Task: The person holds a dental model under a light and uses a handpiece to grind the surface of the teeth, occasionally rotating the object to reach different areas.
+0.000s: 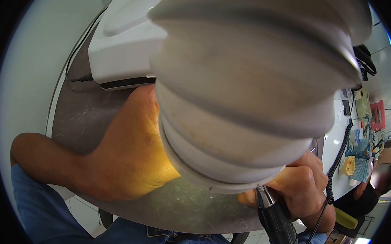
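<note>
Spreading beneath the hands — scratched grey tabletop — pale wall beside it.

Two bare hands were in view, one left hand and one right hand! One ribbed hose, one black handpiece, one coiled cord, one white machine, one red container, and one other person there!

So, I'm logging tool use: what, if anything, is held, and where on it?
The right hand holds the black handpiece near its metal front end. The left hand is partly behind the ribbed duct; its hold can't be told.
</note>
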`<state>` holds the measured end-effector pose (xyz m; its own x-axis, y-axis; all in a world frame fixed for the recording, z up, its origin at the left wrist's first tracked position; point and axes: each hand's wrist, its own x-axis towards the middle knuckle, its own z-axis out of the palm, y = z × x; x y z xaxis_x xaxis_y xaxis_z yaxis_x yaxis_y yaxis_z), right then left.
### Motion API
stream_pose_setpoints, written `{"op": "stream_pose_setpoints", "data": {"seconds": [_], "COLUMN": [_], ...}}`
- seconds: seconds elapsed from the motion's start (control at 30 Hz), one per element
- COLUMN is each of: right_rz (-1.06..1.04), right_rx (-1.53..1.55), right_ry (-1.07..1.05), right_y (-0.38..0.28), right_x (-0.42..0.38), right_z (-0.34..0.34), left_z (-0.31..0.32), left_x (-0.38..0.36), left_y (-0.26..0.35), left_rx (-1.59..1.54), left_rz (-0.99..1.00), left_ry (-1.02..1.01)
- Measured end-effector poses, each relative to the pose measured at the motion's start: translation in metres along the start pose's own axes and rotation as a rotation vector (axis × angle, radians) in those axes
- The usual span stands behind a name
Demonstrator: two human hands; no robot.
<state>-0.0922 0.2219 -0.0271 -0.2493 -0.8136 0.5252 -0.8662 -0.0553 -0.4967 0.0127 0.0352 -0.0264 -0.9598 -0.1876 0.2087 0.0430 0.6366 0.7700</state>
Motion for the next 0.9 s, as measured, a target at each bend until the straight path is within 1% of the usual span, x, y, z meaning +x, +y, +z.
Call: {"op": "stream_pose_setpoints", "data": {"seconds": [0.07, 0.1, 0.17, 0.27, 0.4, 0.47, 0.5, 0.57, 0.7, 0.77, 0.8, 0.87, 0.9], "right_rz": [-0.08, -0.079, -0.089, -0.08, -0.092, -0.072, -0.073, -0.028, -0.067, 0.011, 0.011, 0.008, 0.008], "right_rx": [0.041, 0.041, 0.026, 0.031, 0.061, 0.053, 0.054, 0.048, 0.037, 0.027, 0.027, 0.027, 0.028], "right_ry": [0.11, 0.11, 0.096, 0.082, 0.089, -0.035, -0.036, -0.061, -0.068, -0.016, -0.017, 0.095, 0.095], "right_y": [0.002, 0.003, 0.003, 0.003, 0.005, 0.004, 0.003, 0.001, 0.002, -0.002, -0.003, -0.004, -0.003], "right_x": [0.004, 0.004, 0.004, 0.004, 0.002, 0.001, 0.001, 0.0, 0.001, 0.0, 0.001, 0.004, 0.005], "right_z": [0.004, 0.005, 0.004, 0.003, 0.002, -0.003, -0.004, -0.005, -0.006, -0.004, -0.002, 0.002, 0.003], "left_z": [-0.004, -0.003, -0.002, 0.013, 0.01, 0.009, 0.01, 0.012, 0.0, -0.004, -0.004, -0.004, -0.002], "left_x": [-0.003, -0.003, -0.003, -0.002, -0.001, -0.001, -0.001, -0.001, -0.001, -0.002, -0.002, -0.001, -0.002], "left_y": [-0.013, -0.014, -0.015, -0.036, -0.012, -0.004, -0.01, -0.026, -0.015, -0.014, -0.014, -0.013, -0.011], "left_rx": [-0.131, -0.132, -0.152, -0.112, -0.09, -0.075, -0.074, -0.315, -0.278, -0.454, -0.454, -0.43, -0.43], "left_rz": [0.169, 0.168, 0.037, -0.001, -0.067, -0.114, -0.115, 0.102, 0.052, -0.082, -0.082, -0.066, -0.067], "left_ry": [-0.005, -0.005, -0.031, -0.017, 0.019, 0.046, 0.048, 0.058, -0.008, -0.044, -0.043, -0.082, -0.082]}}
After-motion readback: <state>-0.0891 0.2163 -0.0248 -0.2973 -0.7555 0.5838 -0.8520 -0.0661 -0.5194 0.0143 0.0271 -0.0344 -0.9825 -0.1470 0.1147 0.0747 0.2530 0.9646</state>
